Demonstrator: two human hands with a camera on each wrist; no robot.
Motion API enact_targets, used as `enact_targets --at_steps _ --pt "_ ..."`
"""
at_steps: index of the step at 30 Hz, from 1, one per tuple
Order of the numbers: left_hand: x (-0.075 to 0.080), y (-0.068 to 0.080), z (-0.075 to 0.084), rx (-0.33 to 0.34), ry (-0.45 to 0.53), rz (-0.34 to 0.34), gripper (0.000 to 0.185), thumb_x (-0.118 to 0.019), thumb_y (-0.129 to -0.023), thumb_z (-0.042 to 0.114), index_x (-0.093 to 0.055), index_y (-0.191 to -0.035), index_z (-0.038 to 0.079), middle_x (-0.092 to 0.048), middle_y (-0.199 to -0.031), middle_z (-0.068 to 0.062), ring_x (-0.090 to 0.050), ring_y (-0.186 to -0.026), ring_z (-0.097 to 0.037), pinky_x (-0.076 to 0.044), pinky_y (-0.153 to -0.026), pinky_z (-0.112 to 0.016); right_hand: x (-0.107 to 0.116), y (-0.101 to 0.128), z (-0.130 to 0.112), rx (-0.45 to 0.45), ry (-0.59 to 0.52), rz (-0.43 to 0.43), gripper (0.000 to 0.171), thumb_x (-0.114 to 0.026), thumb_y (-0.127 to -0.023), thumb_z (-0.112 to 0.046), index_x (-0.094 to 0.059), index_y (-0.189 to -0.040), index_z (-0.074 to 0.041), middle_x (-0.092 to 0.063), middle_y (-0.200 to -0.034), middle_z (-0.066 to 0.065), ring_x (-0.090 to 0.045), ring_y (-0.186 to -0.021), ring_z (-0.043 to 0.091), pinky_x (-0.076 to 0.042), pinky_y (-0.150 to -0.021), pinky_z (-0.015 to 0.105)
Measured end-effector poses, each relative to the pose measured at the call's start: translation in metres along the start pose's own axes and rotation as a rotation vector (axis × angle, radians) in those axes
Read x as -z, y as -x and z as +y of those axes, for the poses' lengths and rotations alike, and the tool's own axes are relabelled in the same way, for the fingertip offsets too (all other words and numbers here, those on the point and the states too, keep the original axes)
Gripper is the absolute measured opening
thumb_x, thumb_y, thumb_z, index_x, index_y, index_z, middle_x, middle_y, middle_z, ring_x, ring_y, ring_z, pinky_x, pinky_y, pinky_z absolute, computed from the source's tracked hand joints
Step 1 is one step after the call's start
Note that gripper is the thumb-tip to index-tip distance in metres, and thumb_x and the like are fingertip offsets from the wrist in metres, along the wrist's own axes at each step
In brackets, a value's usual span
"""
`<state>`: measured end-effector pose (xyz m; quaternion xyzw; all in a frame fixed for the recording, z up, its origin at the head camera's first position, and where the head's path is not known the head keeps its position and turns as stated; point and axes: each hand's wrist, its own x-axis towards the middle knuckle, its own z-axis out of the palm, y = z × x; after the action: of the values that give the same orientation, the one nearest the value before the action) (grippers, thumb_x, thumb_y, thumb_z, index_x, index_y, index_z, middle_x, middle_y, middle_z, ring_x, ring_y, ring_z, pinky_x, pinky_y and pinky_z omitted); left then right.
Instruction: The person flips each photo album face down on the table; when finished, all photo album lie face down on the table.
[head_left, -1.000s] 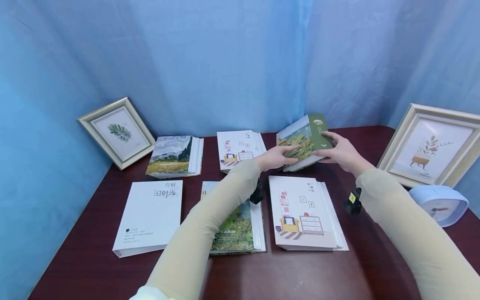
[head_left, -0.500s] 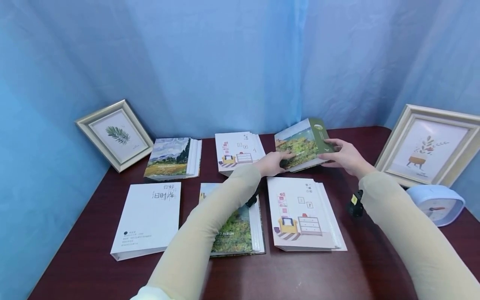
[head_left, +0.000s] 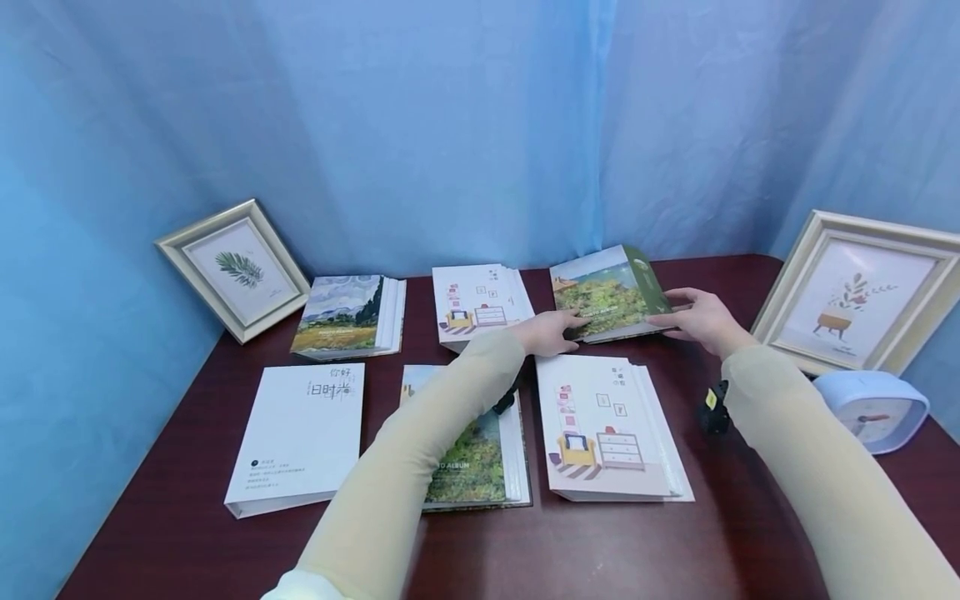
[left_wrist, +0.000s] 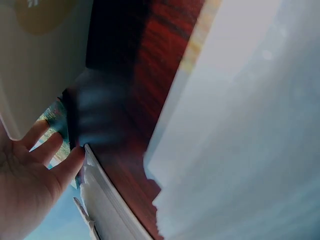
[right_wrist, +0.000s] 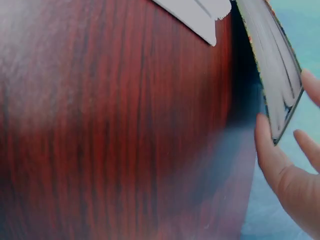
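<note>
A photo album [head_left: 603,293] with a painted landscape cover and green spine lies at the back right, its spine side a little raised. My right hand [head_left: 703,322] holds it by the spine. In the right wrist view, the fingertips [right_wrist: 306,80] and thumb sit around the corner of the thick page block [right_wrist: 272,60]. My left hand [head_left: 551,333] touches the album's left front edge with extended fingers. Those fingers [left_wrist: 47,147] lie against the painted cover in the left wrist view. Just in front is a white album [head_left: 600,425] with an armchair drawing.
Another armchair album [head_left: 472,300] and a landscape album [head_left: 341,312] stand in the back row. A white album [head_left: 300,433] and a painted album [head_left: 472,467], partly under my left sleeve, lie in front. Picture frames [head_left: 240,271] [head_left: 855,292] lean at both sides; a blue clock [head_left: 870,408] stands right.
The album between my hands has tipped down from a steep tilt to nearly flat, its green spine lowering to the right. Both hands have sunk with it.
</note>
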<state>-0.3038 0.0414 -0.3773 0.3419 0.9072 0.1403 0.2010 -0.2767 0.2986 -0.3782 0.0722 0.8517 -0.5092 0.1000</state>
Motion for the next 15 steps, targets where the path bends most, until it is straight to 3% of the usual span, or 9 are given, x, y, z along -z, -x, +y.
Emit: enact_targets --at_steps 6,15 --pt "-0.0018 -0.0003 -0.0004 -0.014 -0.061 -0.014 0.056 -0.047 -0.1 0.029 -0.025 -0.151 0.021 -0.013 -0.16 -0.006 -0.017 -0.146 -0.022 -0.023 -0.116 -0.03 -0.0024 0.0057 -0.0001 -0.045 0.019 -0.019 0.085 -0.068 -0.088 -0.018 -0.014 -0.149 0.006 -0.034 -0.141 0.036 -0.046 -0.122 0.037 -0.046 -0.097 0.044" --pt "-0.001 0.0024 0.0041 0.0 -0.076 -0.009 0.055 -0.046 -0.101 0.03 -0.025 -0.151 0.022 -0.012 -0.16 -0.004 -0.013 -0.146 -0.023 -0.021 -0.117 -0.03 0.0005 0.0076 0.0012 -0.054 0.06 0.001 0.089 -0.071 -0.085 -0.027 -0.017 -0.148 0.007 -0.035 -0.14 0.035 -0.05 -0.118 0.034 -0.047 -0.095 0.044"
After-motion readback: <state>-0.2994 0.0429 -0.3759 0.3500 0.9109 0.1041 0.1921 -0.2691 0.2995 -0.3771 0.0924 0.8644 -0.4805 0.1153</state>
